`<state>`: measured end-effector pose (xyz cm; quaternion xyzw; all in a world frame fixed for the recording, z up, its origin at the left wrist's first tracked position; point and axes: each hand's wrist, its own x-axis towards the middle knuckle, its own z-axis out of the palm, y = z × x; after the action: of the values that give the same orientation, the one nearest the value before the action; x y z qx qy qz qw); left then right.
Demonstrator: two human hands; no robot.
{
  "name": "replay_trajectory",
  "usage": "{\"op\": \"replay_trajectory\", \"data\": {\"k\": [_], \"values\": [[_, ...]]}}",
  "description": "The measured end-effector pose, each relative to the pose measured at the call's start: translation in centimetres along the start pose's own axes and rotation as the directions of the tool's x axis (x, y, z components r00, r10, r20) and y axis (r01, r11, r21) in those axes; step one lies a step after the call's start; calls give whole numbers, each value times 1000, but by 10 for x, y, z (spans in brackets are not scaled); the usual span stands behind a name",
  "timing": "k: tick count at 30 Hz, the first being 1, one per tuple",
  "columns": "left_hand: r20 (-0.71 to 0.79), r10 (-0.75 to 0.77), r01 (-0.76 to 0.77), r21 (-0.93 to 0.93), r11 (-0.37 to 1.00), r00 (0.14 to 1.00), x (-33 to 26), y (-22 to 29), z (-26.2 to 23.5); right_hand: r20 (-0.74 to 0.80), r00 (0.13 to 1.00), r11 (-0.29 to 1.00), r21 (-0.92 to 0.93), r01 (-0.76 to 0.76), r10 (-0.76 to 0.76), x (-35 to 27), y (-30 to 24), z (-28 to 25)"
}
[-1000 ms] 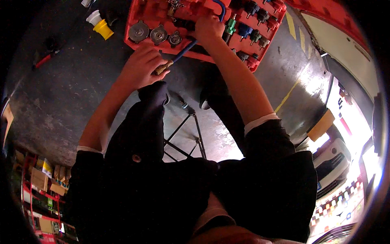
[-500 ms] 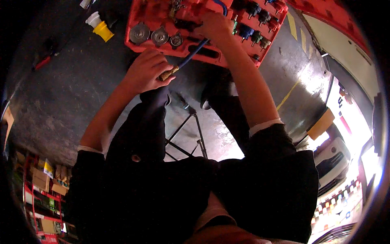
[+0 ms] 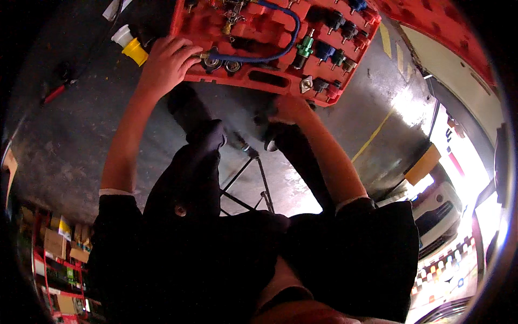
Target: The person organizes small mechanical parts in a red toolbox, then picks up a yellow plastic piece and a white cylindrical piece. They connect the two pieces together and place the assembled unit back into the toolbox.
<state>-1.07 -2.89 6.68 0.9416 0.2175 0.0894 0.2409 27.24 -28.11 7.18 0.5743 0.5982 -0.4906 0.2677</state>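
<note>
My left hand (image 3: 170,62) reaches over the near-left corner of an open red case (image 3: 237,81). It is closed on the brass-ended tip of a blue hose (image 3: 253,58), which curves through the case. Beside that tip sit round metal caps (image 3: 211,63), partly covered by the hose. My right hand (image 3: 290,109) is just off the case's near edge, blurred and dim. Its fingers look curled, but whether they hold anything is hidden. Green (image 3: 305,48) and blue fittings (image 3: 325,51) stand in the case's right part; chains with brass pieces (image 3: 229,24) lie at its far middle.
A white-and-yellow funnel-like piece (image 3: 135,52) lies left of the case. Further left is a red-handled tool (image 3: 54,93). A black metal frame (image 3: 263,178) stands between my legs. Red shelving (image 3: 46,264) with boxes is at lower left, and a cardboard piece (image 3: 422,164) at right.
My left hand has moved up and left with the hose end, over the case. My right hand has left the hose and drawn back below the near edge. The hose now lies along the case.
</note>
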Motion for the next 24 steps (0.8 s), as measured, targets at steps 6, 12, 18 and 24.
{"op": "replay_trajectory", "data": {"k": [6,12,18,24], "values": [[51,-7,6,17,1000,999,-5,-6,1,-590,775,952,303,-49,228,35,31,-94],[46,-24,20,85,996,999,2,-18,12,-530,843,996,47,-72,86,85,79,-100],[-20,-17,19,133,991,1000,11,-39,31,-614,786,986,80,149,-69,76,76,-98],[-30,-33,37,176,984,999,29,-56,50,-528,843,991,128,-42,104,74,58,-100]]}}
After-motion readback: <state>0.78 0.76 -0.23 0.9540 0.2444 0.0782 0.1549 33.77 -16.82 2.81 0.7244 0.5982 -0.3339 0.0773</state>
